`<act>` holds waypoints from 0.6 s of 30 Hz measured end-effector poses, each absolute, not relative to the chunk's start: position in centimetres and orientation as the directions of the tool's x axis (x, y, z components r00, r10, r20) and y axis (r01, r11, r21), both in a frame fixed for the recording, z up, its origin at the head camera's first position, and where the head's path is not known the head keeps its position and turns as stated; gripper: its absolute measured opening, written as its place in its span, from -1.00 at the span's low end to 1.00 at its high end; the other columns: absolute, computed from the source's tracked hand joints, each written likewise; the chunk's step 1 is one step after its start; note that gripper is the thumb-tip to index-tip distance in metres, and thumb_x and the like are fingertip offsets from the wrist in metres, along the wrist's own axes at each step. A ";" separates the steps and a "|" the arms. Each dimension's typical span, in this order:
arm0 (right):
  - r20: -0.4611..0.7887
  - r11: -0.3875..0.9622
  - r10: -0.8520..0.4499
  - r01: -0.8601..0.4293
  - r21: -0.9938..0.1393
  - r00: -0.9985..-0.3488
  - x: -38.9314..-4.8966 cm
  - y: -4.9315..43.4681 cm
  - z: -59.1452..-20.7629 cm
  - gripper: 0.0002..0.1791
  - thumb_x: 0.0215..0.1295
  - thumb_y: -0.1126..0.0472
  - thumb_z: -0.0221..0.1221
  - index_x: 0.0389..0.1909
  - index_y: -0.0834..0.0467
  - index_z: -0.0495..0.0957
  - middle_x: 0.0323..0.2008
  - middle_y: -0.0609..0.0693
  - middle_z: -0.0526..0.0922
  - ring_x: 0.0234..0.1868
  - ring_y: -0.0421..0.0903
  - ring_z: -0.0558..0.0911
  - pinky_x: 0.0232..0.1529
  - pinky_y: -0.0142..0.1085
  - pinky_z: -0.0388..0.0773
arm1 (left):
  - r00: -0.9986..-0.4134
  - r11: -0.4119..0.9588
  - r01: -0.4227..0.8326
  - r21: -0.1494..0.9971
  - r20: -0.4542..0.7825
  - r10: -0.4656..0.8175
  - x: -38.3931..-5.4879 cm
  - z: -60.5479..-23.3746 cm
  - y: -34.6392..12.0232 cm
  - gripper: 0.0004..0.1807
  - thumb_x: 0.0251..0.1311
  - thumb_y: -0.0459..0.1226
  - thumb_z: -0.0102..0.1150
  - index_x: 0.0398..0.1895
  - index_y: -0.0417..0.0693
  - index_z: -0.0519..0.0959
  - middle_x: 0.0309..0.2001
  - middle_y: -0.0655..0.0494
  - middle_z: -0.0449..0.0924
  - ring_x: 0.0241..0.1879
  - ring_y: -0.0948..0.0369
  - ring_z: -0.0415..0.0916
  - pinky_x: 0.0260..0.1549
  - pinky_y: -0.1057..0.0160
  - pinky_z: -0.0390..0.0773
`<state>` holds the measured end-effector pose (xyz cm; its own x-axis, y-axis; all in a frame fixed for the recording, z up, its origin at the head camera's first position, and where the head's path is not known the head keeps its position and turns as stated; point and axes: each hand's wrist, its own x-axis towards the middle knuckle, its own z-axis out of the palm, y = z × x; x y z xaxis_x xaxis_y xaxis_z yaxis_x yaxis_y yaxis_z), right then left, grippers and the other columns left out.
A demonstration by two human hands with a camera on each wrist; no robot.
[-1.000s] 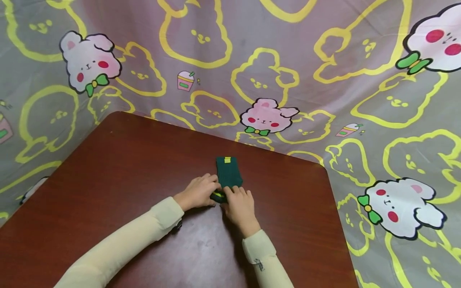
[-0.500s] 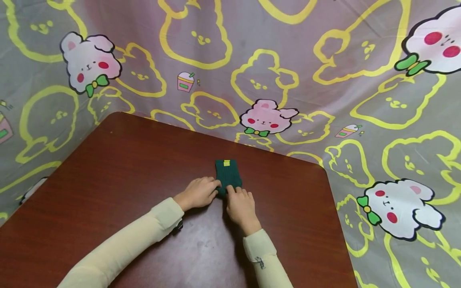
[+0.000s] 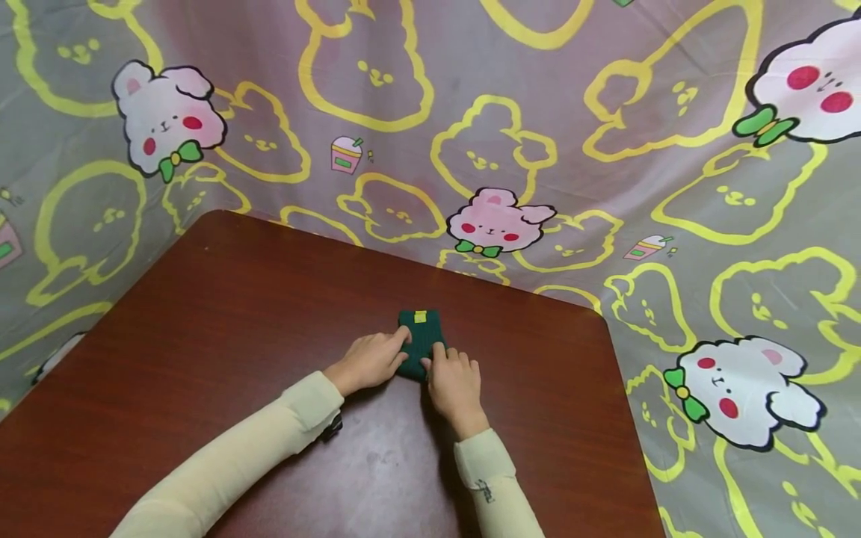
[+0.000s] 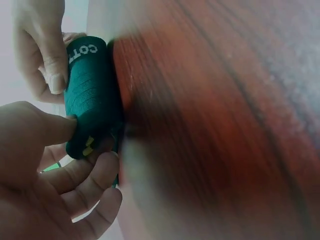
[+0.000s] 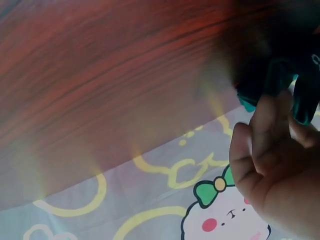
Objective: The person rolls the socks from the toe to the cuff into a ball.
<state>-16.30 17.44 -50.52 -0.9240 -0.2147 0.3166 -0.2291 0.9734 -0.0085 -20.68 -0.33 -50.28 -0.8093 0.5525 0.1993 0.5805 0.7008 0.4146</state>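
A dark green ribbed sock [image 3: 421, 345] lies on the table with its near end rolled up and a yellow tag [image 3: 420, 317] at its far end. Pale lettering shows on the thick roll in the left wrist view. My left hand [image 3: 372, 360] grips one side, its thumb [image 4: 60, 129] on the roll and its other fingers curled beneath. Opposite it, my right hand [image 3: 455, 381] pinches the other side between thumb and fingers. The right wrist view has the sock [image 5: 280, 75] in deep shadow, with the right fingertips against it.
The sock rests on a reddish-brown wooden table [image 3: 269, 314] with rounded far corners. A hanging cloth [image 3: 397, 67] printed with bunnies and yellow outlines surrounds the far and side edges.
The sock has become shorter as its near end rolled up, and its tagged end has slid toward me. My left fingers have moved up along its side; the yellow on the near end is now covered.
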 end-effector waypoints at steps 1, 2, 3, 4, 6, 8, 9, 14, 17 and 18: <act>0.344 0.973 -0.217 -0.232 -0.001 -0.913 -16.3 17.5 -50.4 -0.61 0.22 -0.12 0.11 -0.15 0.11 0.45 -0.41 0.08 0.50 -0.43 0.06 0.47 -0.47 -0.10 0.32 | -0.808 0.702 0.583 0.409 0.205 0.552 -20.7 -50.3 -0.3 -0.74 0.18 -0.17 0.15 -0.10 -0.01 0.41 -0.64 0.29 0.39 -0.69 0.37 0.34 -0.73 0.33 0.33; 0.371 0.971 -0.224 -0.240 0.003 -0.901 -16.3 17.5 -50.3 -0.57 0.17 -0.14 0.15 -0.14 0.11 0.45 -0.38 0.08 0.49 -0.41 0.06 0.46 -0.48 -0.11 0.31 | -0.808 0.706 0.584 0.400 0.210 0.550 -20.8 -50.3 -0.3 -0.74 0.18 -0.17 0.15 -0.10 0.00 0.41 -0.66 0.29 0.37 -0.71 0.37 0.32 -0.74 0.34 0.32; 0.391 0.967 -0.235 -0.253 0.006 -0.890 -16.3 17.5 -50.2 -0.54 0.12 -0.16 0.18 -0.11 0.09 0.47 -0.34 0.08 0.48 -0.39 0.06 0.44 -0.47 -0.11 0.31 | -0.810 0.709 0.583 0.396 0.213 0.547 -20.8 -50.2 -0.3 -0.74 0.18 -0.18 0.15 -0.10 -0.01 0.41 -0.67 0.29 0.35 -0.72 0.37 0.31 -0.76 0.34 0.31; 0.406 0.963 -0.250 -0.270 0.008 -0.879 -16.3 17.5 -50.1 -0.52 0.08 -0.17 0.21 -0.09 0.07 0.48 -0.30 0.07 0.47 -0.36 0.05 0.43 -0.45 -0.11 0.31 | -0.812 0.713 0.581 0.393 0.212 0.544 -20.9 -50.2 -0.3 -0.74 0.19 -0.18 0.14 -0.10 -0.02 0.40 -0.69 0.28 0.33 -0.74 0.36 0.29 -0.77 0.33 0.30; 0.411 0.950 -0.290 -0.311 0.014 -0.865 -16.2 17.4 -49.9 -0.53 0.03 -0.17 0.25 -0.10 0.01 0.51 -0.24 0.04 0.45 -0.29 0.03 0.40 -0.39 -0.10 0.31 | -0.818 0.722 0.573 0.387 0.222 0.531 -21.0 -50.1 -0.3 -0.74 0.18 -0.18 0.15 -0.12 -0.03 0.41 -0.71 0.26 0.31 -0.76 0.34 0.28 -0.79 0.31 0.30; 0.401 0.936 -0.330 -0.351 0.023 -0.854 -16.2 17.2 -49.8 -0.57 0.00 -0.14 0.29 -0.13 -0.05 0.54 -0.21 0.00 0.45 -0.25 0.02 0.37 -0.34 -0.09 0.30 | -0.822 0.733 0.570 0.371 0.242 0.516 -21.2 -50.2 -0.2 -0.74 0.17 -0.17 0.17 -0.14 -0.03 0.42 -0.69 0.22 0.33 -0.74 0.31 0.31 -0.78 0.29 0.31; 0.395 0.931 -0.345 -0.363 0.032 -0.851 -16.2 17.2 -49.8 -0.58 -0.02 -0.14 0.31 -0.14 -0.07 0.56 -0.21 -0.02 0.45 -0.23 0.02 0.37 -0.31 -0.09 0.30 | -0.819 0.738 0.574 0.356 0.255 0.514 -21.2 -50.2 -0.2 -0.74 0.16 -0.16 0.18 -0.16 -0.03 0.42 -0.66 0.20 0.36 -0.71 0.28 0.35 -0.76 0.28 0.33; 0.352 0.929 -0.363 -0.364 0.065 -0.863 -15.8 17.5 -50.2 -0.56 -0.11 -0.12 0.36 -0.16 -0.09 0.58 -0.23 -0.07 0.50 -0.25 -0.01 0.39 -0.28 -0.08 0.30 | -0.732 0.713 0.667 0.215 0.369 0.573 -21.4 -51.0 0.0 -0.81 0.14 -0.17 0.20 -0.20 0.04 0.50 -0.36 0.10 0.44 -0.42 0.18 0.38 -0.59 0.29 0.41; 0.335 0.930 -0.364 -0.361 0.072 -0.869 -15.8 17.7 -50.4 -0.55 -0.12 -0.12 0.37 -0.15 -0.09 0.58 -0.24 -0.08 0.52 -0.26 -0.02 0.39 -0.27 -0.08 0.30 | -0.637 0.650 0.748 0.135 0.420 0.646 -21.3 -51.2 0.1 -0.87 0.14 -0.20 0.19 -0.25 0.05 0.60 -0.26 0.08 0.44 -0.31 0.15 0.31 -0.49 0.27 0.42; 0.334 0.931 -0.361 -0.359 0.071 -0.871 -15.8 17.8 -50.3 -0.54 -0.13 -0.12 0.37 -0.15 -0.09 0.58 -0.24 -0.08 0.52 -0.27 -0.02 0.39 -0.26 -0.08 0.30 | -0.611 0.630 0.768 0.114 0.423 0.669 -21.2 -51.2 0.1 -0.86 0.13 -0.18 0.19 -0.26 0.05 0.62 -0.24 0.09 0.44 -0.28 0.14 0.29 -0.47 0.25 0.43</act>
<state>-15.80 17.76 -50.35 -0.8708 -0.3611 0.3336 -0.3587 0.9307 0.0711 -21.20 0.14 -51.22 -0.6113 0.6690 0.4227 0.7683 0.6299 0.1141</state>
